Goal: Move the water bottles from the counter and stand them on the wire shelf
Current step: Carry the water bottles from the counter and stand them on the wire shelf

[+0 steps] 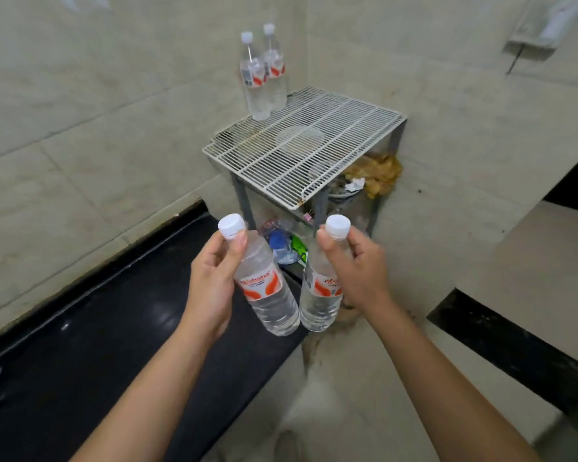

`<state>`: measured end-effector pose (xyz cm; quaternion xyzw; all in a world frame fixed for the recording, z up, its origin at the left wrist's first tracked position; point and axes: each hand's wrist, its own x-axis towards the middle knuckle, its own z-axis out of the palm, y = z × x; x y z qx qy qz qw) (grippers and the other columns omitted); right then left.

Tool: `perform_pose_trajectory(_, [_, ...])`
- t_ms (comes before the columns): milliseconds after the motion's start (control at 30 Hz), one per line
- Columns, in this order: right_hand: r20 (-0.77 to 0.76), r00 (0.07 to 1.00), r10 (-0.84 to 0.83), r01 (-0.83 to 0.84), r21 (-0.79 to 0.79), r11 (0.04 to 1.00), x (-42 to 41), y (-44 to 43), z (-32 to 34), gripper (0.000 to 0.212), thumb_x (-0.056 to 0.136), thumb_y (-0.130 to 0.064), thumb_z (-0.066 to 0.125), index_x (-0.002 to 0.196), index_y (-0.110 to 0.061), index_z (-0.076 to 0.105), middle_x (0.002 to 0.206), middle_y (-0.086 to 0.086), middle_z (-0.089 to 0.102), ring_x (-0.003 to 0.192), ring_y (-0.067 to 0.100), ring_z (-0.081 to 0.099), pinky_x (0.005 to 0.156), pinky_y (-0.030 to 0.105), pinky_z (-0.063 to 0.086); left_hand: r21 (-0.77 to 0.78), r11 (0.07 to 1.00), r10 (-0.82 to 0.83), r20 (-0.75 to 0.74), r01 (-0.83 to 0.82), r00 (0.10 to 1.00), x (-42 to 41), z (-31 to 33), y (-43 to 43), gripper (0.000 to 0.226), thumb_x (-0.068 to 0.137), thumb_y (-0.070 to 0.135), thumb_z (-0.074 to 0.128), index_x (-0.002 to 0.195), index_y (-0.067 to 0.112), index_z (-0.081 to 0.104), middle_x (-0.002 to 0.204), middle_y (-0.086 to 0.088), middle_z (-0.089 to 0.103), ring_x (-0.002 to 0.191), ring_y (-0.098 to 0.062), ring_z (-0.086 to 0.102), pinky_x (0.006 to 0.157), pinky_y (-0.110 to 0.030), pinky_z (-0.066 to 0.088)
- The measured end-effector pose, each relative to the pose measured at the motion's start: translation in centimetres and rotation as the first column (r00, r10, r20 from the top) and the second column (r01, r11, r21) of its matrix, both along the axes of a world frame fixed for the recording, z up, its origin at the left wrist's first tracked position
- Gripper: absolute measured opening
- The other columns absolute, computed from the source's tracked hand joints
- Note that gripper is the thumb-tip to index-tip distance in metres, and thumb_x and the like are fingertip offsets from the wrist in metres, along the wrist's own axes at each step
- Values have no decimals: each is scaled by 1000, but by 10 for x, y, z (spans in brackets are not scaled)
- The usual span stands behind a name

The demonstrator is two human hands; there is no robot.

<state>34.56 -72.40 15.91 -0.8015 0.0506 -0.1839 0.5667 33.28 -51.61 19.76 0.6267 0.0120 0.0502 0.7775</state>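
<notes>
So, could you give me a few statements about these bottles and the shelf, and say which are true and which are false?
1. The left hand grips the left-hand bottle and the right hand grips the right-hand bottle. True.
2. Three bottles stand on the wire shelf. False: only two do, the nearer shelf bottle and the farther shelf bottle, at its far left corner.
3. The held bottles are uncapped. False: both have white caps.
4. Both shelf bottles stand upright. True.
</notes>
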Motion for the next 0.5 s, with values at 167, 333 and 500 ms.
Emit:
perform_pose_trajectory(167, [100, 993, -55, 49, 64, 997, 55, -48, 16, 43, 82, -83, 52, 93, -45, 69, 86, -13, 73, 79, 5, 68, 67, 35, 57, -58, 997, -38, 52, 41, 998, 75, 14, -47, 22, 87, 42, 67, 98, 25, 76, 96, 0, 75, 86, -14, 71, 77, -29, 58])
perform_pose_trajectory(333, [217, 974, -64, 28, 164, 986, 131, -77, 40, 37, 86, -74, 56, 93, -40, 71, 83, -18, 72, 77, 1, 67, 64, 18, 50, -195, 978, -52, 106, 72, 993, 161, 28, -75, 21, 93, 34, 63, 103, 15, 65, 93, -5, 68, 82, -19, 65, 77, -38, 55])
perform_pose_trajectory(500, [305, 950, -60, 2, 186, 983, 221, -94, 81, 34, 88, -72, 56, 92, -42, 71, 86, -21, 72, 80, -4, 67, 68, 16, 52, -235, 972, 16, 112, 11, 994, 256, 51, -90, 33, 80, 40, 75, 104, 19, 67, 97, -2, 67, 89, -17, 64, 85, -40, 53])
